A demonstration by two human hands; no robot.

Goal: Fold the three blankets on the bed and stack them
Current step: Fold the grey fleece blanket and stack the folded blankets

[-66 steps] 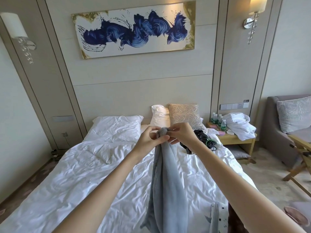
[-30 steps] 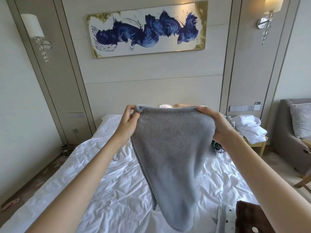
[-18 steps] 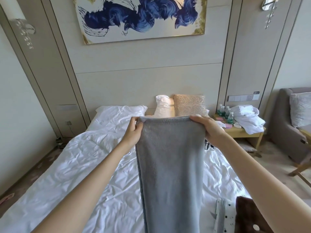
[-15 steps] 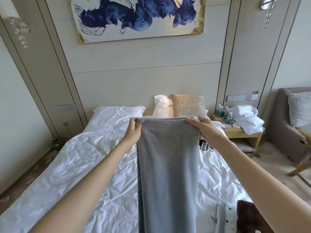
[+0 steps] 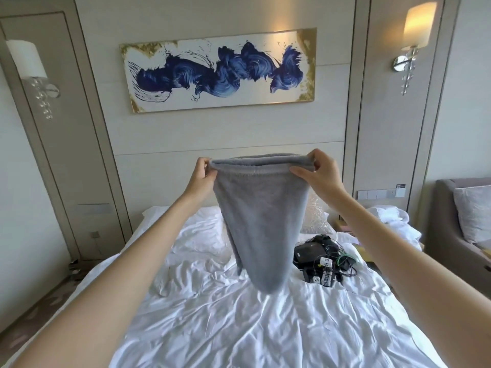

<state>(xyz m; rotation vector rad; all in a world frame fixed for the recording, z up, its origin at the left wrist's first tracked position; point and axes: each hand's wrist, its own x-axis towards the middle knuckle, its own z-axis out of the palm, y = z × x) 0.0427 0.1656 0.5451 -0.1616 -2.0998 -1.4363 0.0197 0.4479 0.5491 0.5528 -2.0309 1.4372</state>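
A grey blanket (image 5: 261, 221) hangs in the air above the bed (image 5: 239, 322), folded into a narrow band that tapers to a rounded lower end just over the white sheet. My left hand (image 5: 200, 179) pinches its top left corner. My right hand (image 5: 317, 172) pinches the top right corner, thumb in front of the doubled top edge. Both arms reach forward at about chest height. No other blanket shows in this view.
A tangle of black devices and cables (image 5: 322, 260) lies on the bed's right side, close behind the blanket. White pillows (image 5: 202, 227) and a patterned cushion (image 5: 316, 217) sit at the headboard. A nightstand with white towels (image 5: 393, 221) and a grey sofa (image 5: 462, 221) stand to the right.
Both hands have lifted the grey blanket higher, so its lower end now hangs free above the sheet. The view has tilted upward; the items at the bed's near right corner are out of sight.
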